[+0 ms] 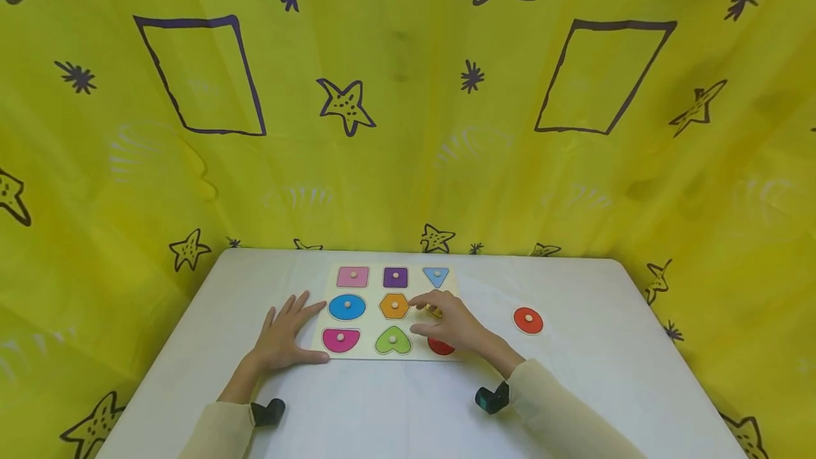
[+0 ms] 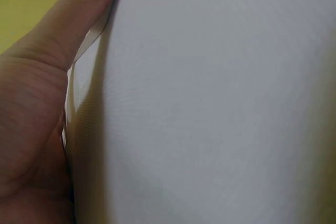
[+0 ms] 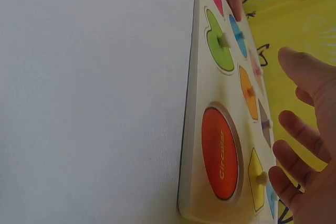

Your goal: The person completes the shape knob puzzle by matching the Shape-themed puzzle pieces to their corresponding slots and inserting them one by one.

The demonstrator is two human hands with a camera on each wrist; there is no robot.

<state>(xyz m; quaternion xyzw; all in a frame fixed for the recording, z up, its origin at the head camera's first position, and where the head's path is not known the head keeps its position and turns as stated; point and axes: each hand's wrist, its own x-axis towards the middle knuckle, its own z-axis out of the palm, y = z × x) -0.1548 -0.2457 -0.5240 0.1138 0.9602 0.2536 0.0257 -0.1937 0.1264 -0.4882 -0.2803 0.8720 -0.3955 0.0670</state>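
Note:
A wooden knob puzzle board point(image 1: 366, 355) lies flat, with colored shapes in its slots. My left hand point(image 1: 284, 337) rests at its left edge, fingers spread, thumb at the near corner. Above the right column hovers my right hand point(image 1: 455, 322), its fingers bent and thumb apart, holding nothing. Below it are a yellow piece point(image 3: 256, 174) with a knob and a red round slot point(image 3: 219, 153) marked "Circular", which holds no piece. A red circle piece point(image 1: 528, 320) with a knob lies on the table right of the board. In the left wrist view, the left hand point(image 2: 37, 98) shows only partly.
The white table point(image 1: 395, 409) extends around the board. A yellow curtain point(image 1: 408, 161) with drawn stars hangs behind and beside it. Other seated pieces include an orange hexagon point(image 1: 389, 312), a green heart point(image 1: 385, 346) and a blue oval point(image 1: 347, 314).

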